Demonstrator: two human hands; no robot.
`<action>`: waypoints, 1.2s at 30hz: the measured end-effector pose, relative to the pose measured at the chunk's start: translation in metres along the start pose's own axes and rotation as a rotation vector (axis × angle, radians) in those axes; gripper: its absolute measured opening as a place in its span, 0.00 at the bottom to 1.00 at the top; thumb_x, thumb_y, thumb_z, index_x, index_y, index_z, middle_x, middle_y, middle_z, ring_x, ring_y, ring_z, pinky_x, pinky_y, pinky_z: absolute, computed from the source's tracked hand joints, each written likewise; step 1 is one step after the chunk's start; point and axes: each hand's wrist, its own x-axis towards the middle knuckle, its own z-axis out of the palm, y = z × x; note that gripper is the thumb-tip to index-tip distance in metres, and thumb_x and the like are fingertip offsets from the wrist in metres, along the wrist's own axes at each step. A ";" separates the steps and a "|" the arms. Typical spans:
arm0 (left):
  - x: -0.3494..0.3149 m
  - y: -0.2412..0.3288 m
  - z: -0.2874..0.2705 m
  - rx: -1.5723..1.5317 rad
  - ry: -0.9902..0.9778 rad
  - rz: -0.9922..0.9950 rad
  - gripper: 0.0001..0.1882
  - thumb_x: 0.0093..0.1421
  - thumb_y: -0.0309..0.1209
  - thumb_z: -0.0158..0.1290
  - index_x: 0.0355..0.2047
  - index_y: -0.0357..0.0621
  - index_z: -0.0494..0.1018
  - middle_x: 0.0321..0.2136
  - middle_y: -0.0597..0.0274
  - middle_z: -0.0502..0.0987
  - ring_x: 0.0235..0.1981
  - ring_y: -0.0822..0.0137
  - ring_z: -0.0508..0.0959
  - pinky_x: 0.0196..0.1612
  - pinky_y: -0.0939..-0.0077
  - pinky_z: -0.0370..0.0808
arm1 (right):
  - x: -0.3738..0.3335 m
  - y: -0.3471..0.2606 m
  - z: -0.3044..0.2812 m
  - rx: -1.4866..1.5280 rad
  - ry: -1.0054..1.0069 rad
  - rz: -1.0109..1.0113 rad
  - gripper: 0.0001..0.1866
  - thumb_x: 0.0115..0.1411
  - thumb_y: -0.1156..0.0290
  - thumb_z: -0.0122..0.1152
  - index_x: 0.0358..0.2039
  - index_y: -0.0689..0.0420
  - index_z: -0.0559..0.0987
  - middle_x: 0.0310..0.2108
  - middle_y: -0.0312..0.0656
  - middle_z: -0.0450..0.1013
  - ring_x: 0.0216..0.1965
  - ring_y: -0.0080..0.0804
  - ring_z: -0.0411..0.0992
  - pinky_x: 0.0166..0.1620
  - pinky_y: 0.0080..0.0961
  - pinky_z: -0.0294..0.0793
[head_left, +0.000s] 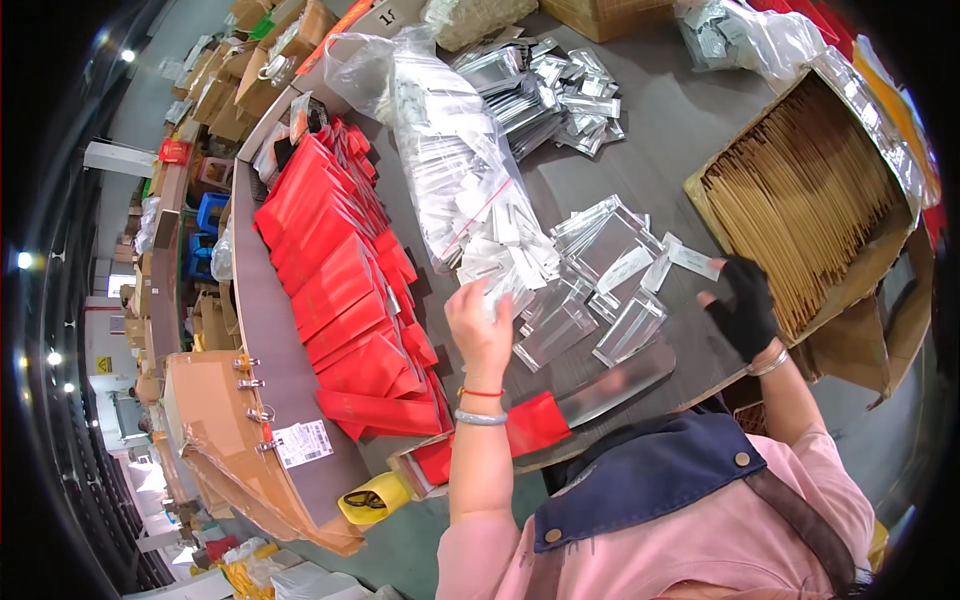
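My left hand reaches into a spill of small white packets at the mouth of a clear plastic bag, with its fingers closed on one of them. My right hand wears a black fingerless glove and hovers with its fingers apart, holding nothing, just right of a white slip. Between the hands lie several clear plastic sleeves. A long red and silver pack lies at the table's near edge below my left wrist.
Red flat packs are heaped along the left of the grey table. An open carton of thin brown sticks stands right of my gloved hand. Silver packets are piled at the back. Cardboard boxes crowd the far left.
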 end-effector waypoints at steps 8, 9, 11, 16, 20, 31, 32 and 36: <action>-0.004 -0.020 0.012 -0.080 -0.229 -0.185 0.19 0.48 0.28 0.64 0.42 0.39 0.77 0.34 0.53 0.76 0.37 0.56 0.78 0.42 0.64 0.74 | -0.006 0.143 -0.060 -0.366 0.269 0.423 0.20 0.58 0.67 0.63 0.49 0.62 0.75 0.48 0.50 0.72 0.51 0.48 0.70 0.56 0.36 0.67; -0.001 -0.016 0.008 -0.010 -0.231 -0.147 0.17 0.48 0.27 0.64 0.40 0.38 0.78 0.32 0.53 0.77 0.35 0.57 0.79 0.40 0.66 0.75 | -0.005 0.154 -0.062 -0.368 0.267 0.425 0.20 0.58 0.67 0.63 0.49 0.62 0.75 0.48 0.50 0.72 0.51 0.48 0.70 0.56 0.36 0.67; -0.002 -0.015 0.003 0.065 -0.227 -0.115 0.16 0.49 0.26 0.63 0.39 0.38 0.78 0.31 0.53 0.77 0.33 0.58 0.79 0.38 0.67 0.75 | -0.002 0.170 -0.066 -0.493 -0.144 0.616 0.19 0.59 0.65 0.61 0.47 0.63 0.76 0.45 0.52 0.73 0.50 0.50 0.70 0.53 0.37 0.68; -0.026 0.000 -0.011 -0.236 -0.165 -0.205 0.10 0.51 0.24 0.61 0.35 0.36 0.78 0.25 0.55 0.78 0.24 0.62 0.78 0.32 0.72 0.75 | -0.014 0.193 -0.058 -0.388 -0.025 0.492 0.16 0.60 0.67 0.57 0.46 0.62 0.75 0.45 0.52 0.73 0.50 0.50 0.70 0.53 0.38 0.69; -0.050 0.016 -0.003 -0.130 -0.361 -0.115 0.15 0.50 0.29 0.64 0.39 0.41 0.78 0.28 0.59 0.75 0.30 0.60 0.76 0.37 0.66 0.74 | 0.005 0.157 -0.057 -0.456 -0.098 0.559 0.19 0.62 0.67 0.53 0.52 0.62 0.72 0.50 0.52 0.71 0.55 0.49 0.67 0.57 0.37 0.66; -0.060 0.033 -0.004 -0.047 -0.374 -0.068 0.18 0.45 0.31 0.67 0.36 0.44 0.75 0.28 0.63 0.76 0.32 0.56 0.75 0.39 0.62 0.69 | -0.021 0.190 -0.061 -0.380 0.367 0.523 0.20 0.68 0.64 0.47 0.55 0.63 0.71 0.53 0.54 0.70 0.56 0.50 0.67 0.58 0.38 0.65; -0.063 0.037 -0.009 -0.047 -0.380 -0.072 0.18 0.45 0.31 0.67 0.36 0.44 0.75 0.28 0.63 0.76 0.32 0.56 0.75 0.39 0.62 0.69 | -0.018 0.168 -0.065 -0.282 0.344 0.454 0.19 0.68 0.64 0.47 0.53 0.64 0.73 0.52 0.54 0.72 0.54 0.50 0.69 0.57 0.37 0.66; -0.079 0.074 -0.025 -0.324 -0.605 -0.182 0.16 0.43 0.31 0.67 0.32 0.43 0.76 0.24 0.63 0.77 0.29 0.57 0.76 0.41 0.60 0.70 | -0.013 0.052 -0.051 -0.081 -0.017 0.045 0.11 0.58 0.75 0.56 0.41 0.65 0.79 0.40 0.53 0.75 0.44 0.52 0.72 0.48 0.37 0.71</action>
